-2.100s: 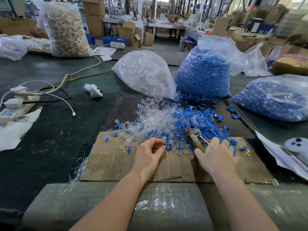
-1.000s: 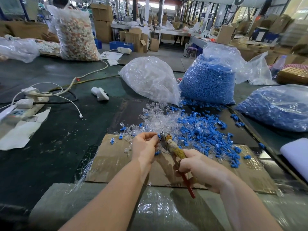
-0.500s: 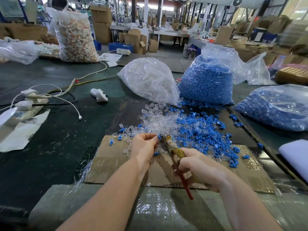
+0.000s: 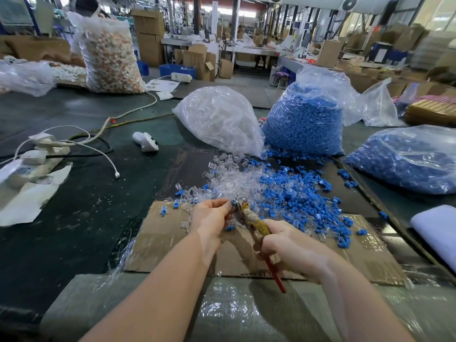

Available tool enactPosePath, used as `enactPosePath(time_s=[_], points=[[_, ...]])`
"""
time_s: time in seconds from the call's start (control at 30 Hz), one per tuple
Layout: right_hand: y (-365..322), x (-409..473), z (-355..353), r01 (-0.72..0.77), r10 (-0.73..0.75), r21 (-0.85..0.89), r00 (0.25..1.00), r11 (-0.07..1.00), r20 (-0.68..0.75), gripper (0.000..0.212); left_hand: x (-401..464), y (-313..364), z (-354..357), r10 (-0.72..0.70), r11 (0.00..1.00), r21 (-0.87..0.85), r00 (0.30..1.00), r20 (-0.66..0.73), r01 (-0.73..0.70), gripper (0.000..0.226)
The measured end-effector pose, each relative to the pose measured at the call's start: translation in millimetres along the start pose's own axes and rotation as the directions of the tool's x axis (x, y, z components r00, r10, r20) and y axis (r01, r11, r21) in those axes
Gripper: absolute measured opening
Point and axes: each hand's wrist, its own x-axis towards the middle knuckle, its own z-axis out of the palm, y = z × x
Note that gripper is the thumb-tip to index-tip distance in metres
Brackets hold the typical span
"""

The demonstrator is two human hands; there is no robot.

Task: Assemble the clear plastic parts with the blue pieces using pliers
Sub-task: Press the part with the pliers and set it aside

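My right hand (image 4: 288, 248) grips the pliers (image 4: 254, 222) by their yellow-taped and red handles, jaws pointing up and left. My left hand (image 4: 209, 217) pinches a small blue piece (image 4: 232, 203) right at the plier jaws. Whether a clear part is with it I cannot tell. Behind the hands a loose heap of clear plastic parts (image 4: 229, 181) lies mixed with scattered blue pieces (image 4: 296, 193), partly on a flattened cardboard sheet (image 4: 167, 238).
A bag of clear parts (image 4: 219, 119) and two bags of blue pieces (image 4: 306, 119) (image 4: 407, 159) stand behind the heap. At left lie a power strip with cables (image 4: 37, 156) and a white controller (image 4: 145, 141). White cloth (image 4: 436, 230) lies at right.
My right hand picked the pliers up off the heap and swung them left to my left hand. Over the last half second both hands have stayed nearly still at the jaws.
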Motion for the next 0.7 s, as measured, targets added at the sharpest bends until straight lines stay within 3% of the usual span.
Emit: enactPosePath(time_s=[0.47,0.7], points=[[-5,2,10,0.029,-0.058,-0.260,0.993,0.965,-0.104,0.029,-13,1,0,0.065,0.994,0.092,0.997,-0.030,-0.062,0.011],[-4,2,12,0.012,-0.023,-0.101,0.993,0.995,-0.112,0.024,-5,1,1,0.090,0.992,0.087,0.995,-0.031,-0.087,0.008]])
